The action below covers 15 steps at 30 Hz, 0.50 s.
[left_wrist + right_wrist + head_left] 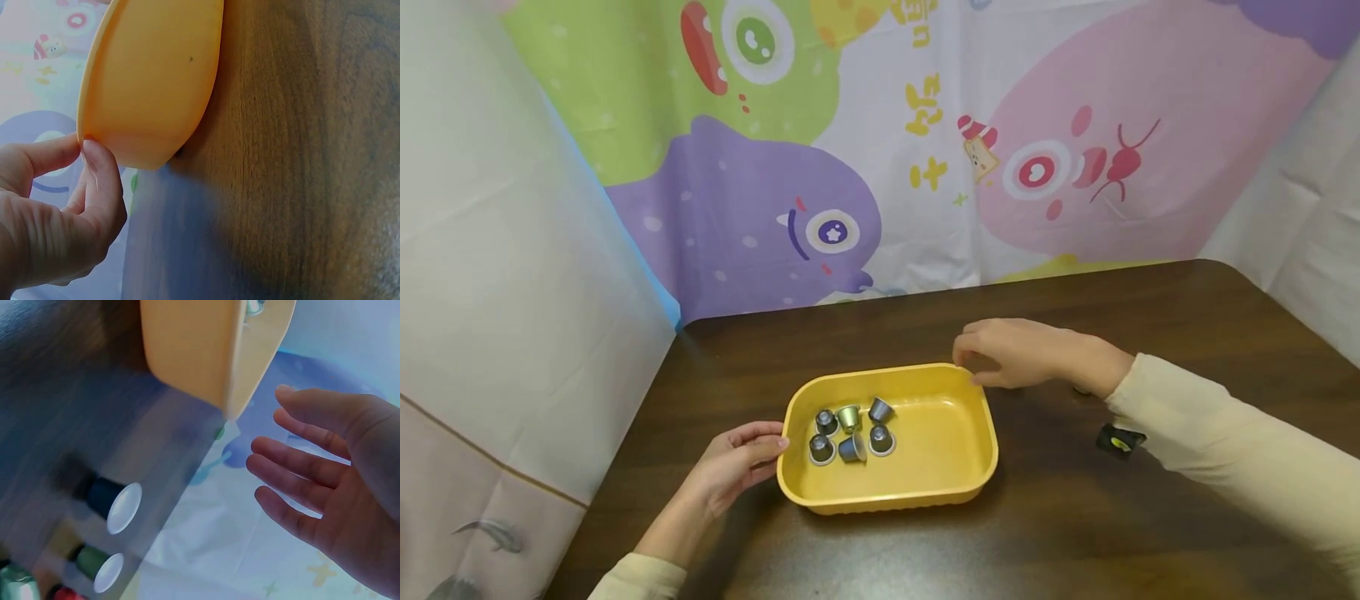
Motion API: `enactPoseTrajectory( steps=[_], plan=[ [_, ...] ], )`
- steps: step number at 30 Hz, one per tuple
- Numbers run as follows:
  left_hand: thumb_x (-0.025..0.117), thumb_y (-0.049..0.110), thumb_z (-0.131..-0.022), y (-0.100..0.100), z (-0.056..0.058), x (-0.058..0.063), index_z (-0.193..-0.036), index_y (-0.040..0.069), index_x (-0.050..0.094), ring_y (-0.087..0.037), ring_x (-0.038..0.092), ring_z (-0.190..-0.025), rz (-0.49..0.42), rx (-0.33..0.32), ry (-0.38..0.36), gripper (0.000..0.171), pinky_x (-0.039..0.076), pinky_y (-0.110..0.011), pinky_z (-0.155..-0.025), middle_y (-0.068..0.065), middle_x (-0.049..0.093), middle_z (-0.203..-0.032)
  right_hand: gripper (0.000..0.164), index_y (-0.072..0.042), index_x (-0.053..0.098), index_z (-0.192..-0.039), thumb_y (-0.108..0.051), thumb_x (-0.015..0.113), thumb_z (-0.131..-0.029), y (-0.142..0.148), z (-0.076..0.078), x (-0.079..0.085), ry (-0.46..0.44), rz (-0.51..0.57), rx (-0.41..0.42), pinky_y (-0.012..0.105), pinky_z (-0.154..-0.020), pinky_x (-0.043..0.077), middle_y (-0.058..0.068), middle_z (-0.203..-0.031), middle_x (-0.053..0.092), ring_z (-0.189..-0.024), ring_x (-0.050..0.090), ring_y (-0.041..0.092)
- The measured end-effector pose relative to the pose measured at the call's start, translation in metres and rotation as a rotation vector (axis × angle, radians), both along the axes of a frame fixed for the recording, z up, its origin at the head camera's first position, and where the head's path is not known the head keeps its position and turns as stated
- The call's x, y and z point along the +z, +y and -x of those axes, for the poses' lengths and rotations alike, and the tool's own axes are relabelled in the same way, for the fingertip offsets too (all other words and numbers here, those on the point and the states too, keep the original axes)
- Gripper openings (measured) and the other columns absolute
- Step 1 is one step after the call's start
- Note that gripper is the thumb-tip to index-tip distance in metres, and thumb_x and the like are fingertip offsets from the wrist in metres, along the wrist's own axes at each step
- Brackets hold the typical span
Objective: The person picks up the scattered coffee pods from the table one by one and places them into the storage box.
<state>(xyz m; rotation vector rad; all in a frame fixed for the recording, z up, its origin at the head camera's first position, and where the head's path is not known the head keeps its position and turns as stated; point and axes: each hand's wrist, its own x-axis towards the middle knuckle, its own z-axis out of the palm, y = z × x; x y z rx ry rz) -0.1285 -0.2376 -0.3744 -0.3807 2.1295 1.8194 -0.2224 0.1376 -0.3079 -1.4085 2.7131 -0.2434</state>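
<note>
A yellow tray (932,454) stands on the table, with several coffee capsules grouped in its left half. Among them are a green capsule (849,417) and a grey-blue capsule (853,449) lying on its side. At the tray's left end my left hand (730,462) pinches the rim between thumb and fingertips. My right hand (1018,354) hovers by the back right corner, its fingers loosely bent and nothing in them. The right wrist view shows that palm apart from the tray wall (190,350).
Beyond the tray's right end, the right wrist view has a dark blue capsule (114,503), a green capsule (97,567), a red capsule (65,593) and a shiny green capsule (17,582) on the table. A cartoon-printed cloth (917,233) hangs behind the dark wooden table (1045,533).
</note>
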Motion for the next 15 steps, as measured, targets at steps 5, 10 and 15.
enactPoseTrajectory(
  steps=[5, 10, 15],
  plan=[
    [0.066, 0.016, -0.089, 0.001, -0.001, 0.001, -0.128, -0.003, 0.052, -0.008, 0.065, -0.089, 0.011, 0.007, -0.001, 0.046, 0.058, -0.029, -0.084, 0.004, 0.070, -0.097, 0.021, -0.012, 0.065, -0.102, -0.015, 0.073, -0.083, 0.013, 0.001, -0.004, 0.009, 0.034, -0.041, 0.038, -0.084, 0.053, 0.002, -0.099, 0.063, -0.094, 0.062, 0.019],
    [0.066, 0.016, -0.089, 0.000, 0.000, 0.001, -0.128, -0.003, 0.053, -0.008, 0.065, -0.089, 0.008, 0.010, 0.003, 0.046, 0.058, -0.029, -0.083, 0.004, 0.070, -0.097, 0.020, -0.013, 0.064, -0.103, -0.016, 0.072, -0.084, 0.027, 0.002, -0.010, 0.040, 0.053, -0.086, 0.036, -0.083, 0.053, 0.000, -0.100, 0.063, -0.093, 0.062, 0.017],
    [0.067, 0.016, -0.088, 0.001, -0.001, 0.000, -0.127, -0.004, 0.053, -0.008, 0.065, -0.089, 0.005, 0.016, 0.004, 0.046, 0.058, -0.029, -0.083, 0.004, 0.070, -0.096, 0.018, -0.014, 0.064, -0.102, -0.014, 0.070, -0.086, 0.042, 0.001, -0.020, 0.083, 0.097, -0.097, 0.029, -0.072, 0.050, 0.001, -0.100, 0.063, -0.077, 0.056, 0.011]
  ],
)
